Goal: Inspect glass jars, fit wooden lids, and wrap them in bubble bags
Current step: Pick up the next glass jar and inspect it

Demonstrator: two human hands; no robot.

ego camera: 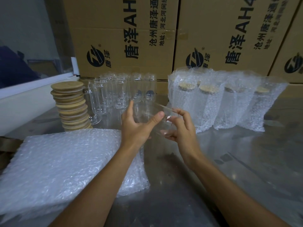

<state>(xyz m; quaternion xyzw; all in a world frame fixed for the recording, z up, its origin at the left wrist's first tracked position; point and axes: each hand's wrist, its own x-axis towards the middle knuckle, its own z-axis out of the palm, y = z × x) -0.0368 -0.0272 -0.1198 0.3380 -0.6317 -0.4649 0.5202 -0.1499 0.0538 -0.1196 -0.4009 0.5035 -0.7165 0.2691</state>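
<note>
Both hands grip a tilted jar (152,119) for inspection: left hand (136,126) curled around its body, right hand (181,128) pinching the base, lids (72,105) within reach

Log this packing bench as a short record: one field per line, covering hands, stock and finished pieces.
held item: bare glass jar, tilted, no lid
left hand: grips the jar from the left
right hand: holds the jar's right side
lids: leaning stack of wooden lids, far left
unpacked stock: cluster of empty jars behind the hands
finished: lidded jars in bubble bags, standing at right
bag supply: flat pile of bubble bags, near left
surface: metal table
backdrop: printed cartons
</note>
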